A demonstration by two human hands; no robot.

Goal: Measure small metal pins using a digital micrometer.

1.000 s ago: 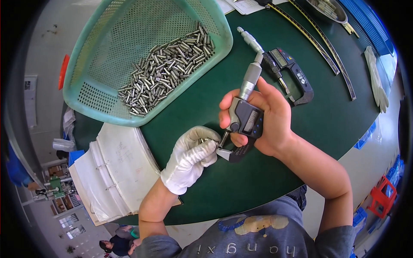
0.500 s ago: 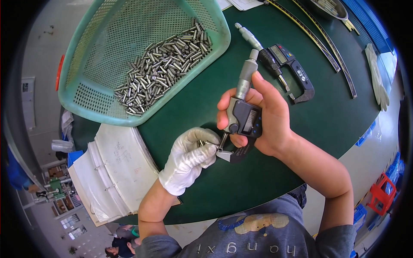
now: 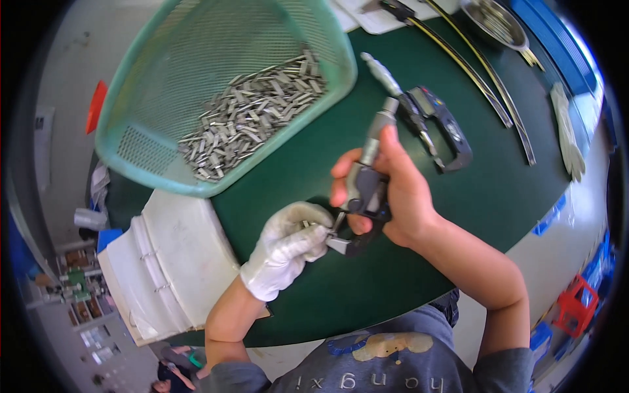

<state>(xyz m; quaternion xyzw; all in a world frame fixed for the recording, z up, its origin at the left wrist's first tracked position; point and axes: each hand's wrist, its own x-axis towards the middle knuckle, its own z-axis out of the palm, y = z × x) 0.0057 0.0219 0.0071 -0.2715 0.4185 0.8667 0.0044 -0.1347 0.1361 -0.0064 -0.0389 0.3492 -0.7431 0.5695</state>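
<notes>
**Describer:** Right hand (image 3: 400, 196), bare, is wrapped around a digital micrometer (image 3: 364, 196), fingers curled tight on its dark body, with the metal thimble pointing up and away toward the far side. Just to its left, the left hand (image 3: 288, 245) wears a white glove, its fingertips pinched together on a small metal pin (image 3: 308, 224) held at the micrometer's lower frame.

**Listener:** Is the pin actually between the measuring faces?

**Describer:** I cannot tell; the pin is tiny and mostly hidden by the gloved fingertips. It sits right at the mouth of the frame, touching or nearly touching it.

**Listener:** How would this be done well?

**Describer:** As I judge it, the pin should sit square across the faces, the tool held steady, and the thimble turned gently so the part is not squeezed.

**Listener:** What lies around the hands?

**Describer:** Both hover over a dark green table mat (image 3: 498, 196). Near and left lies an open white ring binder (image 3: 170, 262). Farther left, a teal mesh basket (image 3: 144, 131) holds a heap of similar metal pins (image 3: 252, 118). Just beyond the right hand, a second micrometer (image 3: 436, 124) lies on the mat. Far right, long thin curved strips (image 3: 485, 85), a metal tray (image 3: 495, 19) and a white glove (image 3: 567, 131) lie well apart from the hands.
</notes>
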